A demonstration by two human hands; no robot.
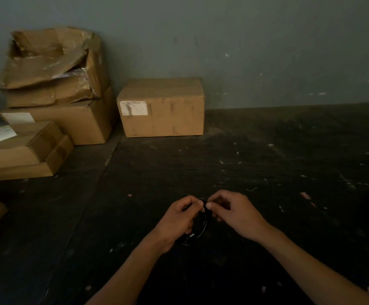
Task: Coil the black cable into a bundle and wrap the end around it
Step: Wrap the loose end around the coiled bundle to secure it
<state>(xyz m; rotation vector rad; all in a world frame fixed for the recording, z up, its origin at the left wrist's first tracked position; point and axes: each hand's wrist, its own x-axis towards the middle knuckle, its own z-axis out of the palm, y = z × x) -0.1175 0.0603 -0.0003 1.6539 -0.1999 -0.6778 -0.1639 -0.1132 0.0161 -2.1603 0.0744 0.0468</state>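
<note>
The black cable [197, 230] hangs as a small coiled bundle between my two hands, low in the middle of the view, hard to make out against the dark floor. My left hand [179, 219] is closed around the coil, thumb and forefinger pinching its top. My right hand [234, 213] pinches the cable right beside the left thumb, fingertips almost touching. Loops with pale glints droop below the left palm; the cable's end is not visible.
A closed cardboard box [161, 107] stands against the grey-green wall ahead. A pile of torn and stacked cardboard boxes [49, 93] fills the left side. The dark floor [267, 164] is littered with small scraps.
</note>
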